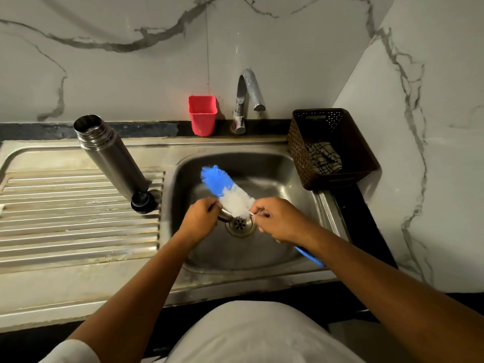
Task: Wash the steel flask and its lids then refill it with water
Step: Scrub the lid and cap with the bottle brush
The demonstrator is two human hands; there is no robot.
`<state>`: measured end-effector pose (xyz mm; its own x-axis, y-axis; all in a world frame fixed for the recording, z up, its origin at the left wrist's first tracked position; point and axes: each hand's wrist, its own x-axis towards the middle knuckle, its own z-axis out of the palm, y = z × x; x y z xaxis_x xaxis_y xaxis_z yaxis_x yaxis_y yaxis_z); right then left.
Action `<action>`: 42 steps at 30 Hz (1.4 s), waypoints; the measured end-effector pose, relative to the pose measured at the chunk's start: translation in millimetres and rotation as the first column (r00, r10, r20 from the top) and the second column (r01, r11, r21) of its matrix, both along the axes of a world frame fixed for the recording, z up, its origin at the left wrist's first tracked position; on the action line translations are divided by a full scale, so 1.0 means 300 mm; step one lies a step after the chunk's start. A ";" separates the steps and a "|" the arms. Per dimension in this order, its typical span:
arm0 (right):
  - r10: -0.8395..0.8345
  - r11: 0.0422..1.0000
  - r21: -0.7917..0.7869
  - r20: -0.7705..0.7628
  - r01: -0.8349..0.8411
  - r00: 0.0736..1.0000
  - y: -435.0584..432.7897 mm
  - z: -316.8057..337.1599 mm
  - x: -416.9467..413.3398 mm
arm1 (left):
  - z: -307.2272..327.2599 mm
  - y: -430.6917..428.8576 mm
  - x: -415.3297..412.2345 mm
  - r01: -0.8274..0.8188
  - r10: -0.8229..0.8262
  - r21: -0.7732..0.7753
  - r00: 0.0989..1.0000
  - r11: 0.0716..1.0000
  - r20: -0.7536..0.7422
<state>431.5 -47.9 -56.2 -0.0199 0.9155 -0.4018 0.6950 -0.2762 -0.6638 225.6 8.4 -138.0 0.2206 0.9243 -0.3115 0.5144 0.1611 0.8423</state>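
Beside the sink (275, 184), the steel flask (110, 155) is standing open, black lid (143, 202) at its base. The right hand (277, 221) is gripping the brush (227, 191) and the left hand (200, 221) a steel lid (224, 216); hard scrubbing could be knocking it loose.

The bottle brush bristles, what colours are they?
Blue at the tip, white nearer the handle, on the bottle brush in the head view.

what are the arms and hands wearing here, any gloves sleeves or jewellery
No gloves. The left hand and right hand show no ring, watch or bracelet that I can see. The left forearm and right forearm are uncovered. A white sleeve covers the left upper arm at the bottom edge, matching the white shirt. The right sleeve is out of view.
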 end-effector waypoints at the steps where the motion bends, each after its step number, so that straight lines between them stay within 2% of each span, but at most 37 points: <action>1: -0.022 1.000 0.016 -0.003 0.022 1.000 0.007 -0.008 0.008 | 0.004 -0.005 0.003 -0.013 0.024 -0.086 0.992 0.996 0.127; 3: -0.120 0.993 -0.021 -0.077 0.119 0.990 0.026 -0.011 0.034 | 0.033 -0.025 0.017 -0.038 0.124 -0.234 0.923 0.972 0.364; 5: -0.222 0.972 -0.121 -0.217 0.199 0.951 0.029 0.005 0.048 | 0.053 -0.029 0.020 -0.103 0.308 -0.371 0.776 0.923 0.551; 6: -0.256 0.962 -0.170 -0.290 0.214 0.922 0.019 0.019 0.052 | 0.051 -0.017 0.016 -0.153 0.428 -0.454 0.677 0.878 0.599; 8: -0.285 0.947 -0.254 -0.384 0.197 0.878 -0.010 0.033 0.047 | 0.049 0.013 -0.001 -0.225 0.664 -0.636 0.403 0.739 0.629; 9: -0.283 0.943 -0.279 -0.395 0.180 0.874 -0.023 0.029 0.037 | 0.045 0.030 -0.005 -0.241 0.725 -0.686 0.305 0.686 0.618; 10: -0.286 0.942 -0.284 -0.394 0.180 0.873 -0.032 0.016 0.026 | 0.048 0.036 0.000 -0.241 0.741 -0.702 0.268 0.670 0.616; 11: -0.311 0.938 -0.273 -0.394 0.213 0.865 -0.032 -0.007 0.015 | 0.057 0.029 0.018 -0.233 0.728 -0.692 0.290 0.683 0.621; 14: -0.409 0.911 -0.224 -0.406 0.345 0.817 -0.020 -0.045 -0.015 | 0.060 -0.004 0.081 -0.293 0.664 -0.600 0.429 0.744 0.613; 16: -0.374 0.926 -0.198 -0.383 0.321 0.845 -0.032 -0.049 -0.037 | 0.050 0.001 0.075 -0.381 0.671 -0.552 0.433 0.741 0.602; 17: -0.329 0.943 -0.164 -0.335 0.289 0.883 -0.043 -0.055 -0.041 | 0.045 0.008 0.065 -0.427 0.672 -0.519 0.446 0.740 0.592; 19: -0.223 0.975 -0.028 -0.141 0.222 0.964 -0.055 -0.075 -0.035 | 0.043 0.010 0.056 -0.442 0.611 -0.422 0.553 0.791 0.567; 20: -0.198 0.978 0.049 -0.043 0.200 0.979 -0.052 -0.084 -0.027 | 0.048 0.000 0.065 -0.414 0.554 -0.369 0.620 0.832 0.555; 22: -0.184 0.975 0.134 0.042 0.177 0.982 -0.042 -0.094 -0.017 | 0.050 -0.021 0.085 -0.367 0.456 -0.272 0.731 0.890 0.507; 26: -0.060 0.984 0.173 0.169 0.030 0.984 -0.069 -0.103 -0.043 | 0.042 0.010 0.065 -0.489 0.525 -0.196 0.764 0.850 0.375; 30: -0.146 0.979 0.164 0.175 0.117 0.974 -0.056 -0.119 -0.030 | 0.027 -0.001 0.067 -0.394 0.417 -0.140 0.871 0.909 0.260; 35: -0.048 0.975 0.220 0.227 -0.003 0.973 -0.057 -0.077 -0.069 | -0.012 -0.004 0.048 -0.460 0.485 -0.166 0.858 0.872 0.170; 38: -0.103 0.980 0.191 0.232 0.058 0.967 -0.034 -0.077 -0.046 | -0.005 -0.019 0.072 -0.393 0.431 -0.188 0.869 0.900 0.243; 42: -0.049 0.984 0.176 0.173 0.018 0.984 -0.059 -0.064 -0.063 | 0.008 0.011 0.042 -0.465 0.514 -0.231 0.818 0.855 0.259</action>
<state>412.5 -65.6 -75.5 0.0690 0.9702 -0.2321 0.7977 -0.1934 -0.5713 238.3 11.7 -135.5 -0.1430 0.8823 -0.4485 0.0592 0.4599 0.8860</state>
